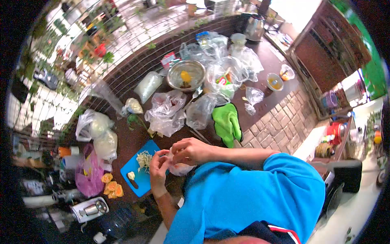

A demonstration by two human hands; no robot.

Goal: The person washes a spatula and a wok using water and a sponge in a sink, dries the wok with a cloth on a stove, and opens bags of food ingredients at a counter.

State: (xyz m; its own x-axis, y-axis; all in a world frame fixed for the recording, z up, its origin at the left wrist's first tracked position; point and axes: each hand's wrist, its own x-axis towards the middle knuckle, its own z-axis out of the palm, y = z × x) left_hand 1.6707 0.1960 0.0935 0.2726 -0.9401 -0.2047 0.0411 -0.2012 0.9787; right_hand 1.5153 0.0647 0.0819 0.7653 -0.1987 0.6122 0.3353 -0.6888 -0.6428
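Both my hands meet over the near edge of the dark table, at a clear plastic bag [180, 168] with something reddish inside. My left hand [159, 168] pinches the bag's top from the left, and my right hand [188, 150] closes on it from the right. Under and beside my left hand is a blue cutting board [140, 185]. Shredded pale vegetable [144, 160] is heaped on the board, with a small whitish piece [131, 175] near its handle hole.
Beyond the hands are a metal bowl [186, 75], several plastic bags [165, 112], a green cloth [227, 124] and a kettle [254, 27]. Orange pieces [112, 188], a pink bag [90, 173] and a metal tray [89, 209] lie left. A wire fence borders the table.
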